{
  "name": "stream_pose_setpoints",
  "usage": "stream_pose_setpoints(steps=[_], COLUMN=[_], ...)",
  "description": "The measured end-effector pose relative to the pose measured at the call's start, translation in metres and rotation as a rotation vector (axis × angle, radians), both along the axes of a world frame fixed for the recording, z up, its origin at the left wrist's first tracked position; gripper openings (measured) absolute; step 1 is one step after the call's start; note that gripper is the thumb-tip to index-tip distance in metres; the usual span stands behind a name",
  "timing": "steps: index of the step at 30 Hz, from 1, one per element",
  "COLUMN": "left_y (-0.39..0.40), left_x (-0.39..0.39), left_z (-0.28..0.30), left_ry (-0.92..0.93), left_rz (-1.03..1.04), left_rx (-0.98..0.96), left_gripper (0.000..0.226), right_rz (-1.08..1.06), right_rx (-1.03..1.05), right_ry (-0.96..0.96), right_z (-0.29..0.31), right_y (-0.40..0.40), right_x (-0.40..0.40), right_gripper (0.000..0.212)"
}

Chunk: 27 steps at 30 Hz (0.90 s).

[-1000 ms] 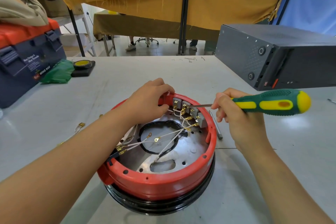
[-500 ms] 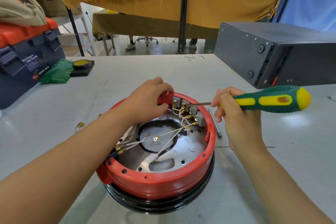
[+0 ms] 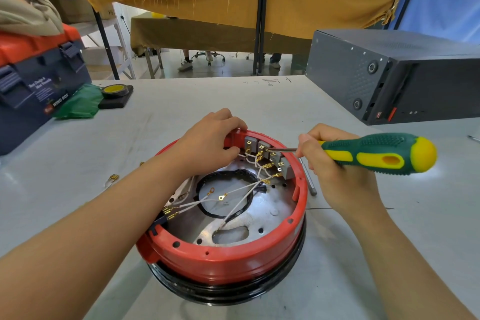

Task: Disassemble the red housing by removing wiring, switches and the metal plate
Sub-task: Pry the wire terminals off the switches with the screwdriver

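Note:
The round red housing (image 3: 228, 260) sits on a black ring on the grey table. Inside lie a metal plate (image 3: 270, 213) and white wires (image 3: 233, 196) with brass terminals. A row of grey switches (image 3: 270, 157) lines its far inner wall. My left hand (image 3: 207, 144) grips the far rim beside the switches, thumb inside. My right hand (image 3: 335, 174) holds a green and yellow screwdriver (image 3: 376, 152); its metal tip reaches the second switch's terminal.
A dark grey metal case (image 3: 389, 73) stands at the right rear. A blue and red toolbox (image 3: 33, 83), green bag (image 3: 80, 104) and tape roll (image 3: 115, 91) are at the left. A metal rod (image 3: 310, 182) lies by the housing; a loose wire (image 3: 111, 179) lies left.
The screwdriver tip has slid left along the switch row, from the right-hand switches to the second one. My left hand keeps its grip on the rim.

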State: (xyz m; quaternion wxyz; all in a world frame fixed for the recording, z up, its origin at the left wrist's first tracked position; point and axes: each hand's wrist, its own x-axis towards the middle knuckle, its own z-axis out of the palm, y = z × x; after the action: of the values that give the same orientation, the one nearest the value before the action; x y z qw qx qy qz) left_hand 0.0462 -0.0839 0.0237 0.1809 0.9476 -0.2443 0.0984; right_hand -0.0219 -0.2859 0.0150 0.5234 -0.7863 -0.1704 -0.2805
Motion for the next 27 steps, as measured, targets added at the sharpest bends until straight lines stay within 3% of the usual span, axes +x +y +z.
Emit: stream_pose_setpoints(steps=[12,27], left_y=[0.000,0.000], left_x=[0.000,0.000], left_z=[0.000,0.000], left_ry=[-0.003,-0.004], left_rz=[-0.003,-0.003], left_rx=[-0.002,0.002], left_gripper=[0.041,0.041], right_rz=[0.011,0.039], right_rx=[0.086,0.016], right_ry=[0.020,0.046], right_z=[0.001,0.005], right_y=[-0.004,-0.004], right_x=[0.009,0.009], right_gripper=[0.029,0.033])
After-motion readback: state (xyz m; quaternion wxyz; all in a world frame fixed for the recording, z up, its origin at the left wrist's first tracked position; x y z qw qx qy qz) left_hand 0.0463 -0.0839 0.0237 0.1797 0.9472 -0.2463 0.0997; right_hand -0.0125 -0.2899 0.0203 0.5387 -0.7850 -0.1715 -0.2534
